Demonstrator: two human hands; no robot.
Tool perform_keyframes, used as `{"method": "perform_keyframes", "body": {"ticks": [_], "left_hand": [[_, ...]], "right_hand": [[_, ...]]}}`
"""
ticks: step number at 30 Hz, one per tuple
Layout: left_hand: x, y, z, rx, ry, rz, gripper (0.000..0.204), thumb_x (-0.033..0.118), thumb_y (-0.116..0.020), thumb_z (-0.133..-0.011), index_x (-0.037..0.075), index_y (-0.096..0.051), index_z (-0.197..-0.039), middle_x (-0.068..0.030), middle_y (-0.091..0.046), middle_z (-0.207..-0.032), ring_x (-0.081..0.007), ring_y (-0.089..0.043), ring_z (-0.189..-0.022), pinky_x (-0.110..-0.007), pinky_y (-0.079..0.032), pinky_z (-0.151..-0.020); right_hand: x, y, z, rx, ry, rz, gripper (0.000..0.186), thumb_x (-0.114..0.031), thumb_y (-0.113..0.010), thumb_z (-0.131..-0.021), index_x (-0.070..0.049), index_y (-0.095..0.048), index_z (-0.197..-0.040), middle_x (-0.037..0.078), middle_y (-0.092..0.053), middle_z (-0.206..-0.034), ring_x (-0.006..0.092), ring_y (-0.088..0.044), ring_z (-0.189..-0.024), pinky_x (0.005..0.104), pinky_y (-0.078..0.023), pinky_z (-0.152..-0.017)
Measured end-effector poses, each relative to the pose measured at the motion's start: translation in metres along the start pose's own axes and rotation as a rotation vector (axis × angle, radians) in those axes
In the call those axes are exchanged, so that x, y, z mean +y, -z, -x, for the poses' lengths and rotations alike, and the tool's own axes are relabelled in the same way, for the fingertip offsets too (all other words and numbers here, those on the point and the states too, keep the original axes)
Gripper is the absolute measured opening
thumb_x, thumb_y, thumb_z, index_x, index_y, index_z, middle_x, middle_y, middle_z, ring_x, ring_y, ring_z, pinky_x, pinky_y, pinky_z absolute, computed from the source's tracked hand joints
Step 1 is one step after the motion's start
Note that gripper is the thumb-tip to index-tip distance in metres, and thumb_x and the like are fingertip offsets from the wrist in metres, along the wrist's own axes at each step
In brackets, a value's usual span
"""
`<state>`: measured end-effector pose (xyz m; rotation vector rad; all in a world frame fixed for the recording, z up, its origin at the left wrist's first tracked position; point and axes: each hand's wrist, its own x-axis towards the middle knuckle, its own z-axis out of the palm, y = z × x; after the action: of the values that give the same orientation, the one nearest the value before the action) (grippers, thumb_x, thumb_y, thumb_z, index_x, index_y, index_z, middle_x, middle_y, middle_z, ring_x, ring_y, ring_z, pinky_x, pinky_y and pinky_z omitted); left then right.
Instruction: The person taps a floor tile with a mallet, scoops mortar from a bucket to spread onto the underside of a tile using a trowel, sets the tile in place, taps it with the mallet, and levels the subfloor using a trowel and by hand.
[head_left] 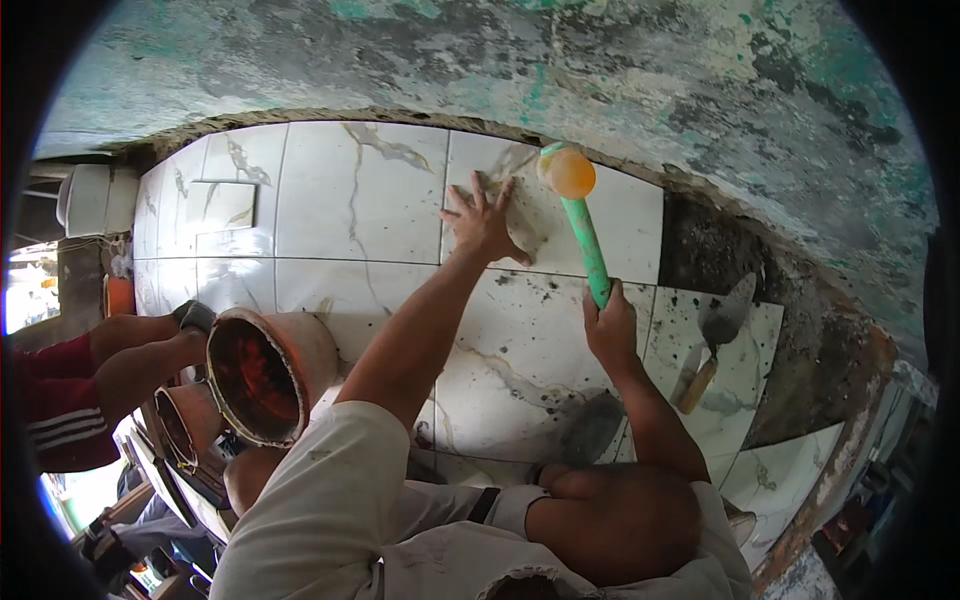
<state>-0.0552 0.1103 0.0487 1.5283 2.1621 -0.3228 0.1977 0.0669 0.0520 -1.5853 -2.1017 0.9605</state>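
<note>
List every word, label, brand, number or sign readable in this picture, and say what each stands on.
No text can be read. The green-handled mallet, trowel, larger bucket and white tiles show no visible lettering. The red shorts bear only white stripes. The lower-left clutter is too blurred to tell.

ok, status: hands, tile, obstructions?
Left hand spread on marbled white tile. Right hand gripping green-handled mallet, head over that tile; contact unclear. Masonry trowel lies off to the right, clear of both hands.
</note>
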Motion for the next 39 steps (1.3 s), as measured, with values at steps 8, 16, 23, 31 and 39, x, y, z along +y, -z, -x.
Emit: {"method": "perform_keyframes", "body": {"ticks": [8,16,23,31,39], "left_hand": [[0.004,0.001,-0.002,-0.025,0.022,-0.005,0.142,0.059,-0.089,-0.035,0.038,-0.008,-0.151,-0.0223,0.000,-0.157,-0.0586,-0.009,-0.136,-0.075,-0.029,-0.094],[0.005,0.001,-0.001,-0.010,0.004,-0.001,0.142,0.059,-0.089,-0.035,0.038,-0.010,-0.151,-0.0222,0.000,-0.157,-0.0579,-0.010,-0.136,-0.074,-0.030,-0.095],[0.010,0.003,-0.005,0.008,0.017,-0.033,0.141,0.059,-0.089,-0.037,0.038,-0.008,-0.151,-0.0206,0.001,-0.157,-0.0578,-0.010,-0.136,-0.072,-0.030,-0.097],[0.010,-0.001,-0.004,0.018,0.022,-0.053,0.141,0.058,-0.089,-0.036,0.038,-0.009,-0.151,-0.0201,-0.002,-0.157,-0.0567,-0.011,-0.136,-0.075,-0.030,-0.095],[0.010,0.003,-0.001,-0.039,0.030,-0.053,0.140,0.059,-0.088,-0.038,0.038,-0.008,-0.151,-0.0195,0.001,-0.158,-0.0557,-0.011,-0.138,-0.072,-0.028,-0.098]], "right_hand": [[0.041,0.035,-0.007,0.026,0.048,0.551,0.039,-0.023,-0.067,-0.085,-0.002,-0.045,-0.110,0.017,-0.063,-0.083,0.0359,-0.065,-0.075,0.0437,-0.054,-0.064],[0.070,0.044,0.013,0.005,0.010,0.562,0.045,-0.023,-0.068,-0.084,0.001,-0.045,-0.115,0.019,-0.064,-0.088,0.0374,-0.066,-0.078,0.0453,-0.054,-0.068],[0.075,0.052,0.027,-0.019,-0.015,0.532,0.043,-0.024,-0.068,-0.083,-0.002,-0.047,-0.113,0.018,-0.064,-0.088,0.0375,-0.065,-0.078,0.0460,-0.053,-0.067],[0.075,0.051,0.034,-0.116,-0.032,0.578,0.040,-0.025,-0.068,-0.083,-0.003,-0.046,-0.109,0.016,-0.063,-0.081,0.0353,-0.064,-0.068,0.0443,-0.054,-0.060],[0.068,0.054,0.036,-0.130,-0.076,0.436,0.039,-0.024,-0.065,-0.086,-0.002,-0.046,-0.111,0.019,-0.063,-0.089,0.0369,-0.065,-0.079,0.0460,-0.054,-0.068]]}}
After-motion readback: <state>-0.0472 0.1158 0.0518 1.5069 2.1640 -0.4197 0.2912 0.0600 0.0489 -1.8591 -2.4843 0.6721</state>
